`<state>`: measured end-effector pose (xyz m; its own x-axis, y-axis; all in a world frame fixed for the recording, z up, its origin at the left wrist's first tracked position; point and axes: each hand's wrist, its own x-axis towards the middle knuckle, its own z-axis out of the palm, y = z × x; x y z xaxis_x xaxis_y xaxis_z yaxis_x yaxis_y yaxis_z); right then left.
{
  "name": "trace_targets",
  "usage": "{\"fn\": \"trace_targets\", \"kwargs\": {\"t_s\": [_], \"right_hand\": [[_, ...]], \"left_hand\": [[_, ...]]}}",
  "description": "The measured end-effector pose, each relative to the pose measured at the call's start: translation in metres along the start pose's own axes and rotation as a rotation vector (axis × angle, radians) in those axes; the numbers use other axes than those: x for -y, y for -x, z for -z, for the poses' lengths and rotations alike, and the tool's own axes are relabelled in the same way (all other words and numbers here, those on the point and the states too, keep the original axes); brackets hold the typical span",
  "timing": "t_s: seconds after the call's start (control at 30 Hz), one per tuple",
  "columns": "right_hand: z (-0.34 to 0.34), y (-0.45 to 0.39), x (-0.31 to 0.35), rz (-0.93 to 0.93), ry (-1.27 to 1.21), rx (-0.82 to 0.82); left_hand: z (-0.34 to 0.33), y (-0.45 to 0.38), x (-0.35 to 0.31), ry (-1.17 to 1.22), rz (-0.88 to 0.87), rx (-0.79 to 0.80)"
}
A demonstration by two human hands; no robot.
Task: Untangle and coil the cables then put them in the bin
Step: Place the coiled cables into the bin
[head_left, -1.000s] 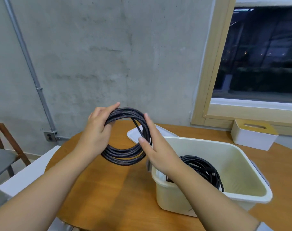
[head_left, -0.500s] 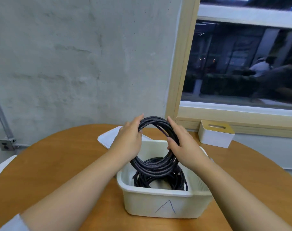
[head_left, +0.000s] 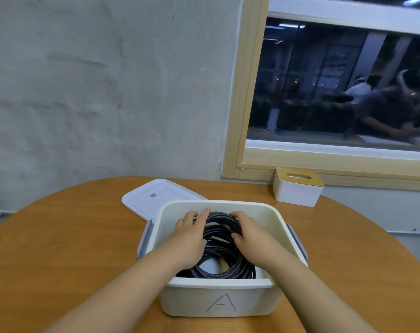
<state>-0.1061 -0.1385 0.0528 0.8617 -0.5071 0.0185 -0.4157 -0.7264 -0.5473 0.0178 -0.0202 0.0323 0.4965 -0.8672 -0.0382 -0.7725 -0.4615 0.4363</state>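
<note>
**Ana:** Head view first, nearest thing out: what did you see?

**Ben:** Two bare forearms reached into the bin [head_left: 218, 301], a cream plastic tub with a hand-drawn "A" on its near wall, standing on the round wooden table [head_left: 60, 248]. The left hand [head_left: 192, 234] and the right hand [head_left: 248, 233] were both down inside it.

**Ana:** Holding anything?

**Ben:** Both clasped the braided cable coil [head_left: 222, 272], fingers curled over its far arc and thumbs on the inner side. The coil lay inside the bin, its near arc low against the front wall.

**Ana:** Anything else in there?

**Ben:** Thinner black cable [head_left: 218, 236] showed through the middle of the coil between the hands, so I judged a second cable lay under it. How neatly that one was wound, I couldn't tell.

**Ana:** So how far along?

**Ben:** Nearly finished, I'd say. The braided one was coiled and in the bin; what remained was to let go and pull the hands out. No loose cable showed on the table.

**Ana:** And farther back?

**Ben:** The white lid [head_left: 161, 195] lay flat just behind the bin's left corner, partly hidden by it. Well to the right, by the window frame [head_left: 237, 97], stood a white tissue box [head_left: 297, 188] with a wooden top. Grey concrete wall [head_left: 96, 80] behind everything.
</note>
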Motion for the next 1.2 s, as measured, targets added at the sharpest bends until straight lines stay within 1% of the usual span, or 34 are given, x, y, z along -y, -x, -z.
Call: {"fn": "trace_targets", "kwargs": {"t_s": [0.2,0.3,0.37,0.43,0.57,0.67,0.73,0.83,0.9,0.97,1.07,1.13,1.2], "right_hand": [[-0.008,0.0,-0.005,-0.052,0.059,-0.041],[-0.007,-0.001,-0.01,-0.028,0.272,-0.038],[-0.006,-0.003,-0.011,-0.029,0.346,-0.027],[-0.006,-0.005,-0.011,-0.018,0.339,-0.044],[-0.001,-0.006,-0.007,0.097,0.256,-0.163],[0.007,-0.006,-0.004,0.138,0.246,-0.163],[0.012,-0.011,-0.002,0.131,0.274,-0.113],[0.016,-0.027,0.0,0.112,0.358,-0.01],[0.014,-0.041,0.0,0.102,0.414,0.052],[0.007,-0.051,-0.001,0.099,0.434,0.09],[-0.006,-0.058,-0.006,0.114,0.449,0.078],[-0.01,-0.059,-0.01,0.116,0.449,0.064],[-0.012,-0.06,-0.013,0.111,0.47,0.064]], "left_hand": [[-0.004,0.005,-0.002,-0.036,-0.024,0.144],[-0.004,0.004,0.0,-0.075,-0.02,0.2],[-0.001,0.003,0.0,-0.088,-0.001,0.222],[0.001,0.002,-0.001,-0.091,0.009,0.236],[0.002,-0.002,0.006,-0.102,0.016,0.249],[0.005,-0.003,0.012,-0.104,-0.015,0.241],[0.013,-0.003,0.013,-0.091,-0.044,0.168],[0.029,-0.006,0.018,-0.074,-0.067,-0.015],[0.036,-0.013,0.029,-0.049,-0.078,-0.121],[0.041,-0.023,0.048,0.004,-0.059,-0.193],[0.049,-0.043,0.088,0.129,-0.007,-0.328],[0.052,-0.055,0.122,0.165,0.02,-0.431],[0.048,-0.065,0.157,0.148,0.078,-0.457]]}}
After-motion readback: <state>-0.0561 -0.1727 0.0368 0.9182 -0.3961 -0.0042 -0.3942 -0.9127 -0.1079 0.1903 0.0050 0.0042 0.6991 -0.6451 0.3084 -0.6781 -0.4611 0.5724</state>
